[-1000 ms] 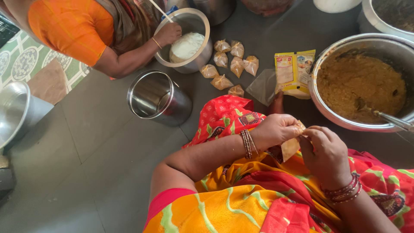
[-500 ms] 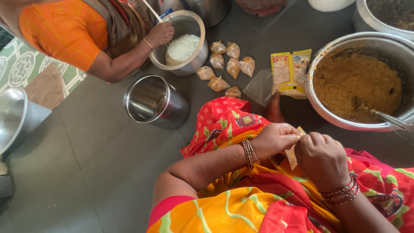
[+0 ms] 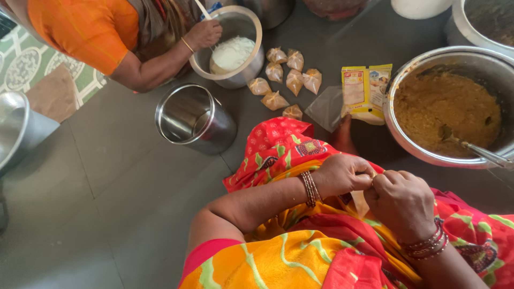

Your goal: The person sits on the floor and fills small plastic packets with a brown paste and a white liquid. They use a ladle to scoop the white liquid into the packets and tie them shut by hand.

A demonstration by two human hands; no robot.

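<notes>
Left hand (image 3: 342,175) and right hand (image 3: 402,202) pinched together on a small pouch (image 3: 362,202) over the lap, mostly hidden between fingers. Likely risk: loose twist at the neck, filling leaking onto the sari (image 3: 300,155); pile of pouches (image 3: 284,80) well apart

empty steel pot (image 3: 195,119) | curry basin (image 3: 447,107) | tied pouches (image 3: 284,80) | yellow packets (image 3: 365,92)

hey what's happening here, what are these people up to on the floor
A person sitting on the floor has the left hand and right hand pinched together on a small clear packet over their lap. Filled packets lie ahead, beside a big bowl of brown food. A co-worker's hand works in a pot of white food.
</notes>
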